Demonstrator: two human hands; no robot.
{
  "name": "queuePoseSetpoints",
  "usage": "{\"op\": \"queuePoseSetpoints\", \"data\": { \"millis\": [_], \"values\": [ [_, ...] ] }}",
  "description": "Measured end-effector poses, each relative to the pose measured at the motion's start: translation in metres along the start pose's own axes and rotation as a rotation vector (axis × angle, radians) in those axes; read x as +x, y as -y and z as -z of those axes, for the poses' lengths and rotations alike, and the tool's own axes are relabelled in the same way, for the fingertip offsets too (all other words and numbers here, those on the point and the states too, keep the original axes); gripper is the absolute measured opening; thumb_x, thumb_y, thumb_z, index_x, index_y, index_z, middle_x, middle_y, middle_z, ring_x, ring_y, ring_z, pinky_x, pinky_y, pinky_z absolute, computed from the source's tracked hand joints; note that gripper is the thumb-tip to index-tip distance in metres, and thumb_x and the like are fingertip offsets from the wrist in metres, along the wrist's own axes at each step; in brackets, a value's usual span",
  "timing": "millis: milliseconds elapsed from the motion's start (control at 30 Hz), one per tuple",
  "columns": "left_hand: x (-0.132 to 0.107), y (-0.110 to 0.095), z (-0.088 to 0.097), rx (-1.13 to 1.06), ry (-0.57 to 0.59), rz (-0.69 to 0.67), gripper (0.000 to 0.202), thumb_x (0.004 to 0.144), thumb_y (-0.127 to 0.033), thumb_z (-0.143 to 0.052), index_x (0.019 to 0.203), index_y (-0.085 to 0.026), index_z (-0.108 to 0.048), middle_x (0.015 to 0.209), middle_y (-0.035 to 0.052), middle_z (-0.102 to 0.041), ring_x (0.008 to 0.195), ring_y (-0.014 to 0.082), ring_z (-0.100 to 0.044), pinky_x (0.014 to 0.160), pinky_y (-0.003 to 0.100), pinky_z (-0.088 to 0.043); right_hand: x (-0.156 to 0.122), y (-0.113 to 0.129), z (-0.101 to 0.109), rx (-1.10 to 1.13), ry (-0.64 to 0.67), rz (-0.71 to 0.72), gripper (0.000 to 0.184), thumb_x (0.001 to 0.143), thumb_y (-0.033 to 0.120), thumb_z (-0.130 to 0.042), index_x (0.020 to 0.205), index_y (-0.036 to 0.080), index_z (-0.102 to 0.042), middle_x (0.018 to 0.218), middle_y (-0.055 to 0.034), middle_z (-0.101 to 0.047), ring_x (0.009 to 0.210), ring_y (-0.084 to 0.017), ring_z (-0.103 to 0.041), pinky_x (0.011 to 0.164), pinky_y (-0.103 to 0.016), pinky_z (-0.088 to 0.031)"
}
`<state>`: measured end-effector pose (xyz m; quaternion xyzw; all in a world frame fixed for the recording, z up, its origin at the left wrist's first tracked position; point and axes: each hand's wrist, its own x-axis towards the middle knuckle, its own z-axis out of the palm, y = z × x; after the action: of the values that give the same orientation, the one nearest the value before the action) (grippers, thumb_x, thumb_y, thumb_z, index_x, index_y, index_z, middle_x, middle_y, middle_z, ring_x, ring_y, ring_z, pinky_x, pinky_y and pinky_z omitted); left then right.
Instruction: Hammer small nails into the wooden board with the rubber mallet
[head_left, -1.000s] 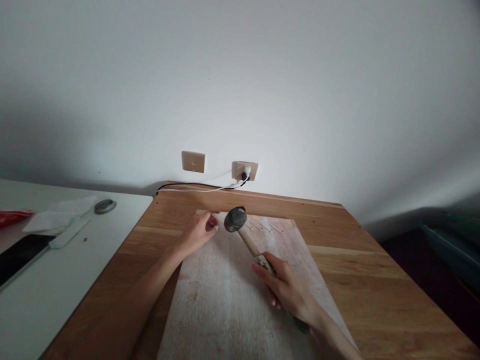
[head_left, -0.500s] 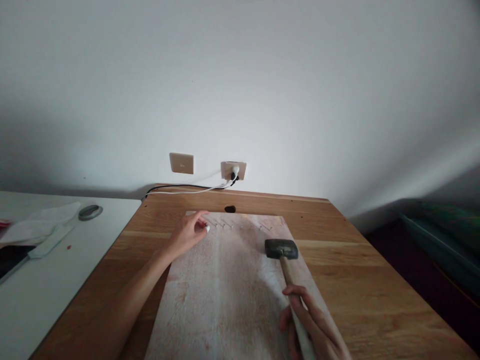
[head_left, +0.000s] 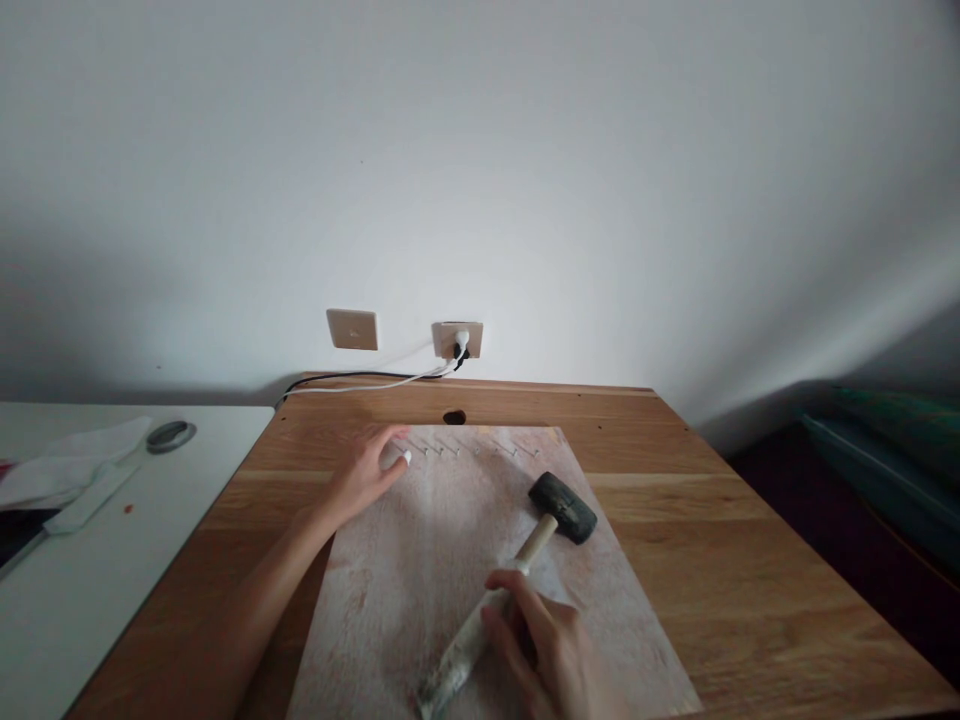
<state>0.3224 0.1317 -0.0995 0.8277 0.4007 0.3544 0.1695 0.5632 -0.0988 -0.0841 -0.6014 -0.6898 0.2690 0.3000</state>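
A pale wooden board lies on the brown table. Along its far edge runs a row of several thin nails, most of them leaning. My left hand rests at the board's far left corner, thumb and index finger apart around the leftmost nail. A small white spot shows at the thumb tip; I cannot make out what it is. My right hand has its fingers on the handle of a black-headed rubber mallet. The mallet slants across the board, head toward the far right, handle end toward the near left.
Behind the table is a wall with two socket plates, the right one with plugs and cables. A cable hole sits beyond the board. To the left, a white desk holds papers and a grey ring-shaped grommet.
The mallet has turned, its handle swinging to the left across the board. My right hand has moved left with it. My left thumb and index finger have spread apart.
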Motion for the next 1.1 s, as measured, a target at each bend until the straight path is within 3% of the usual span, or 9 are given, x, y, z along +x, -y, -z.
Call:
{"op": "queuePoseSetpoints", "data": {
  "millis": [100,200,267,400,567,733,900,1100],
  "values": [
    [-0.003,0.000,0.000,0.120,0.011,-0.030,0.038,0.091,-0.032,-0.060,0.128,-0.022,-0.061,0.132,0.0106,-0.068,0.124,0.0298,-0.061,0.112,0.052,-0.042,-0.013,-0.020,-0.003,-0.146,-0.270,0.102,0.026,0.109,0.040,-0.043,0.122,0.026,-0.061,0.093,-0.0057,-0.069,0.080,-0.021,-0.072,0.075,-0.031,-0.060],
    [-0.005,-0.001,-0.007,0.196,0.027,-0.037,0.044,0.095,-0.037,-0.058,0.136,-0.022,-0.055,0.144,0.0127,-0.061,0.136,0.0313,-0.054,0.119,0.058,-0.032,-0.024,-0.038,-0.001,-0.302,-0.467,0.121,0.028,0.107,0.037,-0.047,0.130,0.028,-0.060,0.126,-0.0130,-0.062,0.120,-0.030,-0.066,0.096,-0.047,-0.061],
    [-0.005,-0.004,-0.014,0.209,0.043,-0.034,0.045,0.095,-0.036,-0.058,0.138,-0.023,-0.053,0.147,0.0126,-0.060,0.139,0.0308,-0.052,0.120,0.058,-0.030,-0.027,-0.048,0.006,-0.359,-0.493,0.121,0.033,0.106,0.034,-0.048,0.138,0.028,-0.055,0.141,-0.0134,-0.055,0.135,-0.033,-0.057,0.104,-0.054,-0.058],
    [-0.002,-0.017,-0.031,0.195,0.036,-0.027,0.043,0.096,-0.034,-0.057,0.137,-0.023,-0.053,0.147,0.0124,-0.060,0.139,0.0298,-0.052,0.119,0.057,-0.032,-0.028,-0.068,0.028,-0.400,-0.457,0.062,0.044,0.106,0.032,-0.044,0.149,0.027,-0.044,0.153,-0.0120,-0.049,0.140,-0.032,-0.053,0.109,-0.055,-0.054],
    [0.011,-0.050,-0.062,0.157,0.015,-0.029,0.043,0.094,-0.033,-0.059,0.135,-0.021,-0.052,0.148,0.0143,-0.059,0.142,0.0323,-0.049,0.119,0.059,-0.032,-0.033,-0.103,0.066,-0.494,-0.569,0.030,0.036,0.106,0.039,-0.042,0.138,0.025,-0.053,0.144,-0.0123,-0.059,0.128,-0.032,-0.063,0.103,-0.052,-0.056],
    [0.038,-0.091,-0.109,0.067,0.029,-0.025,0.040,0.092,-0.033,-0.063,0.130,-0.020,-0.056,0.144,0.0148,-0.061,0.140,0.0321,-0.050,0.120,0.055,-0.034,-0.043,-0.147,0.114,-0.577,-0.698,-0.007,0.036,0.104,0.048,-0.044,0.126,0.023,-0.058,0.138,-0.0153,-0.063,0.125,-0.034,-0.066,0.102,-0.051,-0.056],
    [0.068,-0.131,-0.159,-0.031,0.074,-0.009,0.039,0.092,-0.037,-0.066,0.127,-0.020,-0.058,0.145,0.0172,-0.059,0.140,0.0359,-0.049,0.125,0.064,-0.022,-0.054,-0.189,0.159,-0.626,-0.770,-0.120,0.048,0.099,0.058,-0.042,0.122,0.020,-0.060,0.135,-0.0201,-0.065,0.128,-0.041,-0.063,0.106,-0.059,-0.051],
    [0.093,-0.164,-0.204,-0.090,0.073,0.028,0.035,0.093,-0.040,-0.066,0.121,-0.020,-0.061,0.148,0.0200,-0.055,0.145,0.0386,-0.042,0.125,0.070,-0.012,-0.062,-0.230,0.201,-0.670,-0.773,-0.170,0.044,0.095,0.056,-0.046,0.116,0.021,-0.062,0.129,-0.0187,-0.067,0.122,-0.038,-0.065,0.103,-0.056,-0.052]
  ]
}}
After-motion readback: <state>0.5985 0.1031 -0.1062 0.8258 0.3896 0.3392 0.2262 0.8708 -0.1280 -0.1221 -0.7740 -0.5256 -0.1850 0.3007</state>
